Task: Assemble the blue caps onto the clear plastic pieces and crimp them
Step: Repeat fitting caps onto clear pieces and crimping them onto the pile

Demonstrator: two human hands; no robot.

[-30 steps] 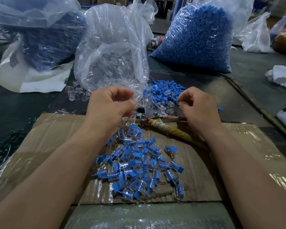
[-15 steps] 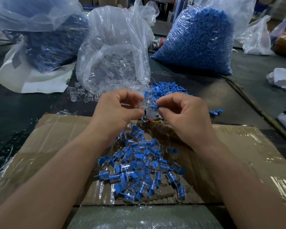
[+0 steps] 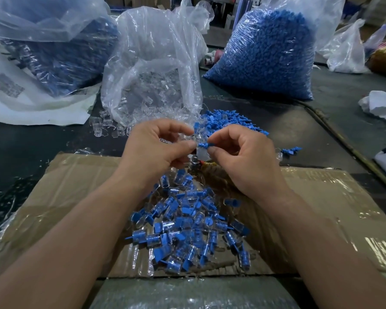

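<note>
Blue cap (image 3: 204, 145), small and ribbed, held level in the air between two bare hands, above the far edge of a cardboard sheet (image 3: 76, 192) that lies on a dark bench (image 3: 31, 148). The right hand (image 3: 243, 161) pinches the blue cap between thumb and forefinger, its grip closed on the cap's right end and the other fingers curled. The left hand (image 3: 156, 152) faces it, thumb and forefinger pressed together at the cap's left end. Its grip holds a clear plastic piece (image 3: 183, 137), seen only as a faint glint between the fingers. Whether the cap sits in the piece cannot be told.

Just below the hands lies a metal tool (image 3: 195, 166), mostly hidden by the right hand. Nearer the viewer, a heap of assembled pieces (image 3: 187, 224), clear bodies with blue caps fitted, is spread over the cardboard between the forearms.

Beyond the hands, a pile of loose blue caps (image 3: 230, 121) lies on the bench, with two stray caps (image 3: 291, 150) off to the right. Behind the pile, an open plastic bag of clear pieces (image 3: 152, 70) stands in the middle, with a few loose clear pieces (image 3: 103, 128) spilled at its foot. A full bag of blue caps (image 3: 267, 56) stands to its right, and another bag of blue parts (image 3: 60, 52) to its left.
</note>
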